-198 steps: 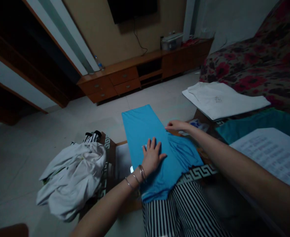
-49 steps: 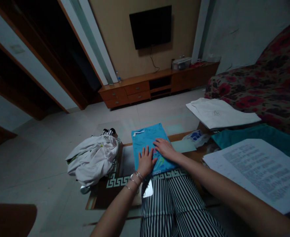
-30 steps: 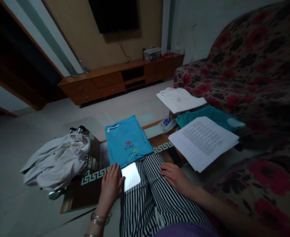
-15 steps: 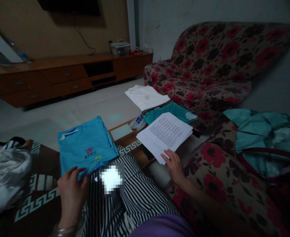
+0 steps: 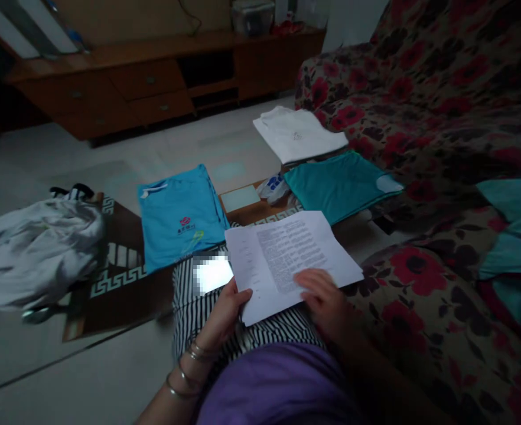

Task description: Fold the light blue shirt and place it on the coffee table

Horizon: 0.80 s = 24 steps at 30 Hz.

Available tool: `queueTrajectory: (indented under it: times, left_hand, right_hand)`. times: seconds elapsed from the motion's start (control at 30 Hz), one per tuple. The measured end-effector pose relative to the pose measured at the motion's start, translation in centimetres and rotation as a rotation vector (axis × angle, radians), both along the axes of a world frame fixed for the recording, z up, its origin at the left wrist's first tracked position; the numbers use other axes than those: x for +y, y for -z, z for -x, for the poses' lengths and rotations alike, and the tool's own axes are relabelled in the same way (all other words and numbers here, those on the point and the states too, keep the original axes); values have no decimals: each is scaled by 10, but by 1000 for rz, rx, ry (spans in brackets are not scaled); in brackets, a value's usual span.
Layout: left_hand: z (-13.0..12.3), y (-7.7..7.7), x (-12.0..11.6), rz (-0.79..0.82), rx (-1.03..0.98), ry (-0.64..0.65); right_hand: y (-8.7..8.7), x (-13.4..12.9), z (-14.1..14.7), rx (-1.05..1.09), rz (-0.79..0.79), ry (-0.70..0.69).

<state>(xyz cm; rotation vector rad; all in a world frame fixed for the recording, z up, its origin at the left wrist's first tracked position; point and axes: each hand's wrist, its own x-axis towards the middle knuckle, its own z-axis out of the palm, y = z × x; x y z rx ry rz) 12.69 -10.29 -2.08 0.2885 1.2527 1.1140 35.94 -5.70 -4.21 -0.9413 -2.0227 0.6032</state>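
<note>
A small stack of printed paper sheets (image 5: 287,254) lies tilted over my striped lap. My left hand (image 5: 231,302) grips the stack at its lower left edge, thumb on top and the other fingers hidden beneath. Over the lower right part of the page, my right hand (image 5: 325,298) has its fingers stretched across the print; it is slightly smeared by motion. A bright phone-like screen (image 5: 213,274), partly blurred out, rests on my striped trousers (image 5: 187,319) just left of the sheets. Beyond it is a folded blue shirt (image 5: 181,218) with a red emblem.
On the low table (image 5: 123,307) are crumpled pale grey clothes (image 5: 39,248) and a plastic bag (image 5: 273,188). A folded teal garment (image 5: 335,183) and a folded white shirt (image 5: 298,133) lie farther back. A flowered sofa (image 5: 420,283) stands right, a wooden cabinet (image 5: 132,88) behind.
The paper stack has come nearer and turned, now over my lap. My left hand has left the blue shirt and taken the stack's left edge. My right hand has shifted onto the page.
</note>
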Motion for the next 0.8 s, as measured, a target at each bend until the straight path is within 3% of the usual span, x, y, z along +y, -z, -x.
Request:
queueTrajectory:
  times: [0.07,0.13,0.17,0.23,0.3,0.37,0.5,0.67,0.8]
  left_hand:
    - [12,-5,-18,16,27,10]
    - [21,-12,-38,19,39,44]
    - [24,-15,-47,18,47,63]
    - [28,-23,-64,20,70,91]
    - [30,-30,-77,33,98,85]
    - [32,-36,-88,50,123,50]
    - [30,-43,-102,73,136,-23]
    - [27,-49,-112,82,117,-168]
    - [30,-60,-112,86,138,-228]
  right_hand:
    - [10,12,-27,-14,160,352]
    - [18,23,-48,50,452,530]
    - [20,27,-56,97,638,531]
    - [17,29,-66,185,988,386]
    - [9,26,-70,223,1185,216]
    - [-2,21,-70,226,1249,156]
    - [-20,12,-62,164,1268,234]
    - [-37,0,-49,155,1178,315]
    - [-52,-6,-46,126,1096,288]
